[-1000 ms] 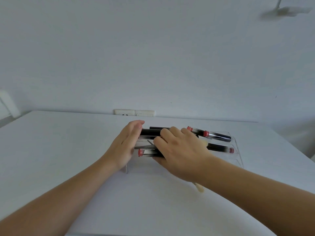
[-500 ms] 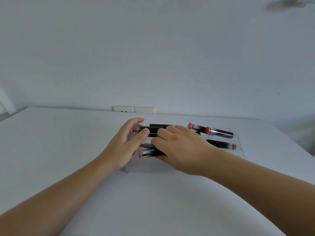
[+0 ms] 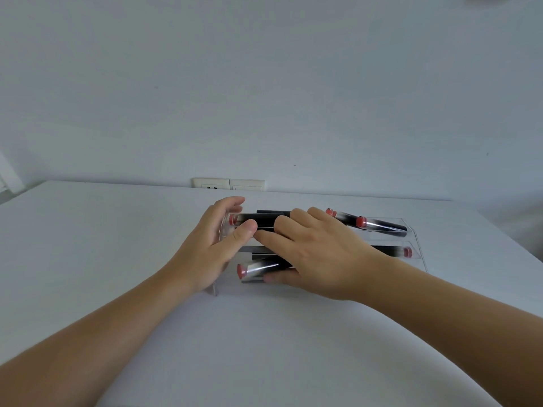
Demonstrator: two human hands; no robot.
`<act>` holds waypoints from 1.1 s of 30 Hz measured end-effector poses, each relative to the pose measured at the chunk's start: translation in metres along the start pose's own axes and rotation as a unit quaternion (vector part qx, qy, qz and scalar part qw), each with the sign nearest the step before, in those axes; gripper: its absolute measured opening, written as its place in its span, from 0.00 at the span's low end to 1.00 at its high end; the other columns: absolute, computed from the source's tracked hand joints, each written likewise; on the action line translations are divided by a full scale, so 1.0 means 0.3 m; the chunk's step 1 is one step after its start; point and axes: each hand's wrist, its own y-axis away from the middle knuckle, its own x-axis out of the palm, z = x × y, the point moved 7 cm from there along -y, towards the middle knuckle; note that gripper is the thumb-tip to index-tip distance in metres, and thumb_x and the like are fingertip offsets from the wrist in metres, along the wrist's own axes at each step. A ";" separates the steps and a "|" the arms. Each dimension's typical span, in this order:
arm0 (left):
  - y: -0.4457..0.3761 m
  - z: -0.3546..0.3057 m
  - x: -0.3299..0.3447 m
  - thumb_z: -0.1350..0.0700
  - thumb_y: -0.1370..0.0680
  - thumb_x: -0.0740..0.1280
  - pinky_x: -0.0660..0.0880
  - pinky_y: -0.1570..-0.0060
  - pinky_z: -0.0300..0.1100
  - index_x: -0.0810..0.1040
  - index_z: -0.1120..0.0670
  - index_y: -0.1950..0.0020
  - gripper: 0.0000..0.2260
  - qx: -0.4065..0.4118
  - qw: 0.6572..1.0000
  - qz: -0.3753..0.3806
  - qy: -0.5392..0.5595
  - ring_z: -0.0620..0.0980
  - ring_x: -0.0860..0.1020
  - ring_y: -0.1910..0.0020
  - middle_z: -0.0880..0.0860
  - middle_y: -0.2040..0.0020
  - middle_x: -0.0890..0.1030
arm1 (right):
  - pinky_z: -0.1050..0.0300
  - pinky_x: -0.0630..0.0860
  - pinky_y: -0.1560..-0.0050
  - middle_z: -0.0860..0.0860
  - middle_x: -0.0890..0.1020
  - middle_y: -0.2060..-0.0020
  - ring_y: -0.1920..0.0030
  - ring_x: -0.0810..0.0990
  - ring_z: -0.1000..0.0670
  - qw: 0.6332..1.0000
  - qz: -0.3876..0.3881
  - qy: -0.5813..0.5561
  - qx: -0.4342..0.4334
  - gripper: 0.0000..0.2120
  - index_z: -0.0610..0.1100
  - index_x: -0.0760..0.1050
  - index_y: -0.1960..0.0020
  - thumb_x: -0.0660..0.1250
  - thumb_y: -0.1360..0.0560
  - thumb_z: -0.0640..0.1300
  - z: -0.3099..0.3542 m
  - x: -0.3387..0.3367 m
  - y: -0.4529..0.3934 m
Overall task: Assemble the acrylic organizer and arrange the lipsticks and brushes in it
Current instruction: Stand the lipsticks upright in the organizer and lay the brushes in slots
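Head view: on the white table [image 3: 102, 245] the clear acrylic organizer [image 3: 418, 251] holds lipsticks lying left-to-right, the right hand [image 3: 317, 251] resting flat across them, fingers loose, while the left hand [image 3: 211, 248] pinches the rear lipstick [image 3: 252, 220] at its left end.

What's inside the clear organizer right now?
The organizer holds several black lipsticks lying flat, red ends showing. The left hand and right hand cover its middle; no brush shows.

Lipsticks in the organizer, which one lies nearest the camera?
The lipstick at the front left, red end pointing left, beside the right hand. The others lie farther back on the acrylic organizer.
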 end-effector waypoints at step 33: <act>-0.066 -0.113 -0.079 0.56 0.23 0.74 0.70 0.53 0.27 0.84 0.42 0.51 0.08 0.042 0.998 -0.022 -0.036 0.37 0.81 0.53 0.44 0.56 0.85 | 0.64 0.74 0.50 0.66 0.80 0.51 0.51 0.78 0.66 0.889 0.083 -0.339 0.297 0.29 0.65 0.73 0.36 0.59 0.33 0.75 -0.433 0.078 0.261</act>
